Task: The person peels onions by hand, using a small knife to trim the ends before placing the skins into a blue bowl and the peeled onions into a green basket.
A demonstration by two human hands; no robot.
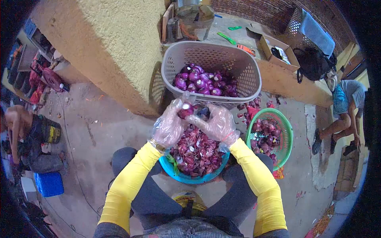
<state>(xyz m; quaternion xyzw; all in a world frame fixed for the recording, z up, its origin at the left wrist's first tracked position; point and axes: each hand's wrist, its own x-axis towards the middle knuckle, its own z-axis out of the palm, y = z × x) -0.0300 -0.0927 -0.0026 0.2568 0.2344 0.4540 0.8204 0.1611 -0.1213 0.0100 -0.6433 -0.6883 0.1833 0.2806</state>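
Observation:
My left hand (168, 126), in a clear plastic glove, grips a red onion (185, 110) above a blue basin (189, 177). My right hand (217, 123), also gloved, sits close beside the onion with a dark object between its fingers; I cannot tell what it is. The basin between my knees is full of purple onion skins (197, 152). Just beyond my hands stands a grey plastic basket (210, 55) holding peeled red onions (202, 81). A green basket (286, 137) to my right holds unpeeled onions (265, 135).
A yellow plastered pillar (115, 43) rises at the left of the grey basket. One person sits at the far left (27, 131), another crouches at the far right (345, 107). A cardboard box (278, 51), a black bag (313, 63) and a blue container (48, 183) lie around.

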